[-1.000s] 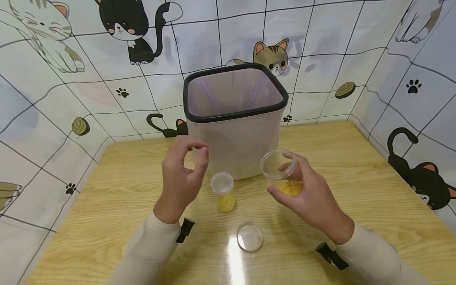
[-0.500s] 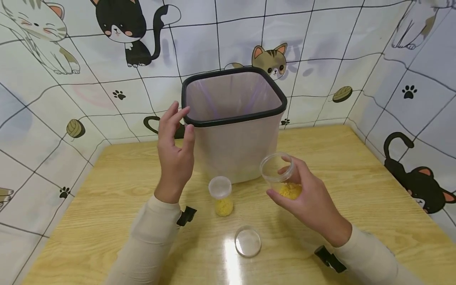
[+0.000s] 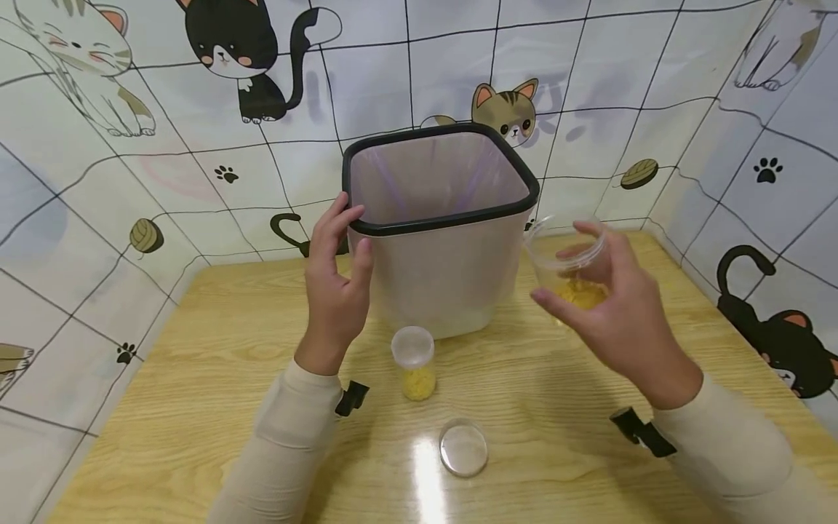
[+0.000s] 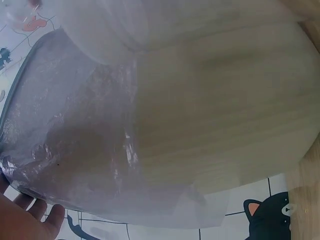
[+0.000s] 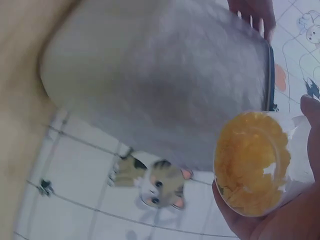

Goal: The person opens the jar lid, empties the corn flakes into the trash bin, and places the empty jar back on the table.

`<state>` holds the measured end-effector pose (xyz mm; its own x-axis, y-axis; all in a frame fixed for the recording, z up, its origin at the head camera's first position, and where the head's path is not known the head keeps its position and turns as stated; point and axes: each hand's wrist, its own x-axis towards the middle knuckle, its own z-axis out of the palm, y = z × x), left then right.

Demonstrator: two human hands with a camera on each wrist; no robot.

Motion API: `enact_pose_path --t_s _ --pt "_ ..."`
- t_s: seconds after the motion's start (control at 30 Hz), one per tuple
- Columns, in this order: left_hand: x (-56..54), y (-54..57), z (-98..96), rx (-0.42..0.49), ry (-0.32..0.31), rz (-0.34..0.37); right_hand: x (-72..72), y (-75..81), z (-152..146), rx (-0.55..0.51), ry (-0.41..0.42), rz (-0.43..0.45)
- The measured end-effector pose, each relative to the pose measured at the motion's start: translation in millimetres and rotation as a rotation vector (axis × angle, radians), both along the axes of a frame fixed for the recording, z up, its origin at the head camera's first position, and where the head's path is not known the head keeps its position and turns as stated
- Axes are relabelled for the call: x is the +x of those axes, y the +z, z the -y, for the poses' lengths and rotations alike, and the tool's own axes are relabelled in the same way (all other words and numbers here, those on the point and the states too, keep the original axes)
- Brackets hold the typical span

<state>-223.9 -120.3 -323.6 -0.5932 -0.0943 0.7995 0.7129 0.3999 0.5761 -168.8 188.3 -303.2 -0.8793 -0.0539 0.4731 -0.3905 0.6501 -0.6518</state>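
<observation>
My right hand (image 3: 628, 313) grips a clear plastic cup (image 3: 566, 251), lidless and tilted, raised over the table to the right of the bin. Yellow crumbly bits (image 5: 252, 165) lie in its bottom, seen through the base in the right wrist view. Fingers of my left hand (image 3: 337, 291) rest at the front left corner of a pale translucent trash can (image 3: 439, 276) with a black rim, the thumb apart from the fingers. In the left wrist view the trash can (image 4: 215, 115) fills most of the picture, with a thin liner bag showing through its wall.
A small lidded clear jar (image 3: 414, 348) with yellow bits stands on the wooden table (image 3: 216, 378) before the trash can. Nearer me lies a round clear lid (image 3: 463, 447). Cat-patterned sheeting (image 3: 366, 80) lines the back and both sides.
My left hand has gone from a curled pose near the jar up to the trash can's rim. The right hand has lifted the cup up and to the right.
</observation>
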Motion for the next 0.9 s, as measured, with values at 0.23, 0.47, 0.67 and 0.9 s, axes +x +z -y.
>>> enact_pose_path --t_s 0.23,0.47,0.67,0.9 --pt "-2.1 -1.2 1.4 -0.052 -0.017 -0.037 -30.3 60.1 -13 0.061 -0.013 0.017" --pt "-3.7 -4.1 2.4 -0.065 0.016 -0.075 -48.8 91.8 -8 0.142 -0.007 0.017" --pt "-5.7 -5.0 3.9 -0.084 0.013 -0.089 -65.6 108.8 6 0.21 0.016 0.008" --pt "-2.4 -4.1 -1.8 -0.102 0.037 -0.101 -84.7 122.7 23 0.313 0.068 -0.016"
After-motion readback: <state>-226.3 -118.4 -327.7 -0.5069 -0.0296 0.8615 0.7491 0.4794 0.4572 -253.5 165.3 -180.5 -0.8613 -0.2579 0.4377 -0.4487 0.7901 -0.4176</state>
